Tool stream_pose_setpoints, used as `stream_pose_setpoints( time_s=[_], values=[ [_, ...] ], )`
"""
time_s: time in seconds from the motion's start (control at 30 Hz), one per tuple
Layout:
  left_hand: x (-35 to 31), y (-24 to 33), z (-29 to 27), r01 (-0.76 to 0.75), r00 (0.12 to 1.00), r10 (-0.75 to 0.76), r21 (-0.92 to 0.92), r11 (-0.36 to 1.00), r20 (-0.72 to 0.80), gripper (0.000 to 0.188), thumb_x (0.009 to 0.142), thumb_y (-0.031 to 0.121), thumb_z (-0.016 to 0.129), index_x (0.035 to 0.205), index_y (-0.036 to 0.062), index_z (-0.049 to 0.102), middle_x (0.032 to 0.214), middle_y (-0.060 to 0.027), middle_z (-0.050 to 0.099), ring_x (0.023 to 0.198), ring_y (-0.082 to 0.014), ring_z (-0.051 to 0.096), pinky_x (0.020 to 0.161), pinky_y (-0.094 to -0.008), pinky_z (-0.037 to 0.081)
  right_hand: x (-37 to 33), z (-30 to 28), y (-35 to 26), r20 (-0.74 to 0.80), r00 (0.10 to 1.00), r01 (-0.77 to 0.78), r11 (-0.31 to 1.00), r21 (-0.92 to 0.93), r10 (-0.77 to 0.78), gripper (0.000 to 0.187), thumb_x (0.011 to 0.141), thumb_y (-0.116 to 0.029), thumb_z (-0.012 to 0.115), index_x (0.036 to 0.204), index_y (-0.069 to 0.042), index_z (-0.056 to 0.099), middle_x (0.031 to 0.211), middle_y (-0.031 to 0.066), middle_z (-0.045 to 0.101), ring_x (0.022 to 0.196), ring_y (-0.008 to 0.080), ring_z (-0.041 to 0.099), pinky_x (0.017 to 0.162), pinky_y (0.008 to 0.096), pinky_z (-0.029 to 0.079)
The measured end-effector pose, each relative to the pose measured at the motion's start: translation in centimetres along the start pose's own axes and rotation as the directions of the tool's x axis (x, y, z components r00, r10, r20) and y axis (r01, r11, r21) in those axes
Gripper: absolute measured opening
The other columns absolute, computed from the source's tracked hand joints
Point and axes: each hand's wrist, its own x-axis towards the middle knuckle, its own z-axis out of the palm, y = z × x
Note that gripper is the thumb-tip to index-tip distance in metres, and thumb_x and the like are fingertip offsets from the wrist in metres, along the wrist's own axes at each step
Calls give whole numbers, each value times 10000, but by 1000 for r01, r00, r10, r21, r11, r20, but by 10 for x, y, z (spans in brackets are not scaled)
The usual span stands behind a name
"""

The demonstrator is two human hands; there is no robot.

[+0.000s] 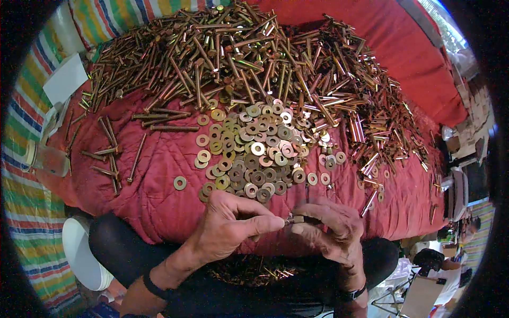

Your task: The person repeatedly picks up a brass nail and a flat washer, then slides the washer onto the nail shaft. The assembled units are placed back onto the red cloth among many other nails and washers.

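Observation:
In front of my lap, my left hand [225, 228] pinches a small bolt [289, 220] between thumb and forefinger. Only a short threaded piece of it shows; the rest is hidden by my fingers. From the other side, my right hand [335, 229] closes its thumb and fingertips around that threaded end. Its fingers are a little blurred, and whatever small part they hold there cannot be made out. Just beyond both hands lies a heap of flat metal washers [258, 148], several of them scattered singly on the red quilted cloth [159, 204].
Behind the washers rises a large pile of long bolts [212, 53], spreading to the right. A few loose bolts [139, 159] lie at the left, near a clear plastic jar [50, 159]. More bolts [260, 273] lie in my lap. A white bucket [82, 254] stands at lower left.

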Motion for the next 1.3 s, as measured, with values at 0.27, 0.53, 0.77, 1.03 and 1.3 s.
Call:
stream_pose_setpoints(
  time_s=[0.27, 0.53, 0.77, 1.03, 1.3],
  values=[
    [1, -1, 1, -15, 1000, 15, 22, 1000, -6, 153, 905, 144, 806, 927, -7, 823, 709, 36, 700, 653, -11, 542, 565, -223, 405, 4, 5, 5, -80, 990, 118, 993, 16, -117, 211, 883, -124, 823, 1044, -20, 736, 890, 77, 729, 720, 187, 693, 577, 317, 514],
    [0, 8, 0, 119, 990, -127, 132, 984, 54, 158, 905, 180, 787, 922, 29, 829, 687, 8, 720, 630, -55, 614, 585, -249, 457, -1, 4, -5, -1, 987, -162, 979, 122, 163, 123, 892, -96, 813, 951, -24, 733, 759, 55, 659, 643, 145, 627, 593, 303, 490],
    [2, 18, -20, -395, 909, 360, 699, 596, 207, 131, 876, 175, 769, 901, 46, 771, 863, -117, 745, 810, -300, 729, 751, -388, 569, 41, -32, 31, -441, 894, -132, 986, -100, 75, 147, 914, -97, 787, 1018, -2, 745, 859, 72, 728, 773, 135, 659, 683, 307, 517],
    [-1, 16, -119, 579, 653, 597, 816, 5, -467, 226, 834, 151, 680, 1006, 9, 715, 1020, -212, 676, 979, -398, 676, 840, -517, 545, 121, -73, 122, -301, 935, -37, 791, -610, -188, 348, 854, -70, 756, 1196, -28, 714, 978, 184, 745, 875, 329, 719, 795, 401, 554],
    [8, -6, -138, 588, 645, 586, 809, 30, -490, 321, 821, 147, 633, 1093, -17, 678, 1065, -252, 647, 1028, -442, 647, 892, -563, 527, 137, -65, 138, -174, 963, 23, 701, -712, -208, 417, 806, -28, 649, 1222, -3, 665, 1028, 233, 702, 967, 429, 691, 843, 489, 548]
  ],
)
